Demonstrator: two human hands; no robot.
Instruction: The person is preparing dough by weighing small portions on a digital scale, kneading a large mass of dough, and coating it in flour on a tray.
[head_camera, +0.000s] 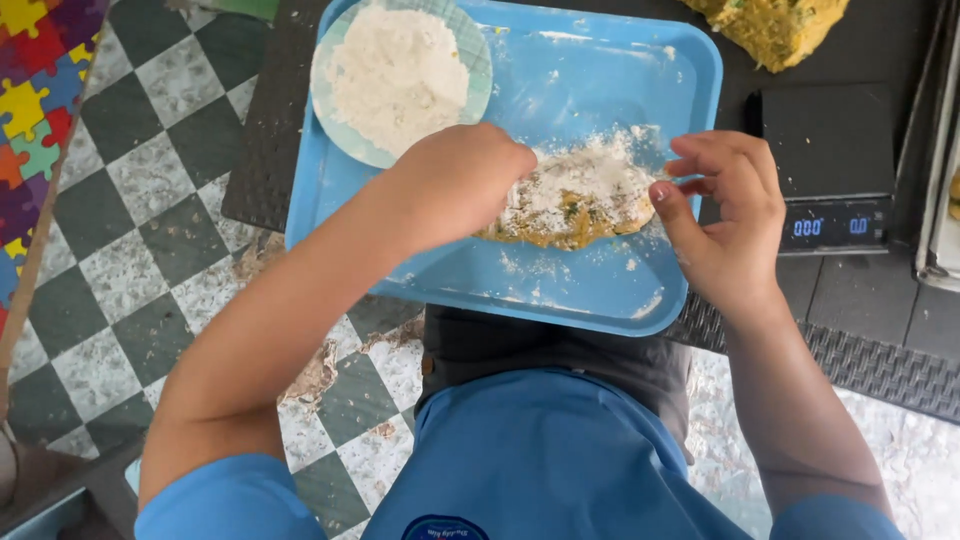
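Note:
A flat yellow piece of dough (580, 200), dusted white with flour, lies in a blue tray (600, 90). My left hand (455, 180) rests on the dough's left end, fingers curled down onto it. My right hand (725, 215) touches the dough's right edge with loosely bent fingers held apart. A pale plate heaped with flour (400, 75) sits at the tray's far left corner.
A black digital scale (825, 165) stands right of the tray. A larger lump of yellow dough (775, 30) lies at the far right. The tray rests on a dark mat (270, 130) over a checkered floor. A colourful puzzle mat (35, 100) is at the left.

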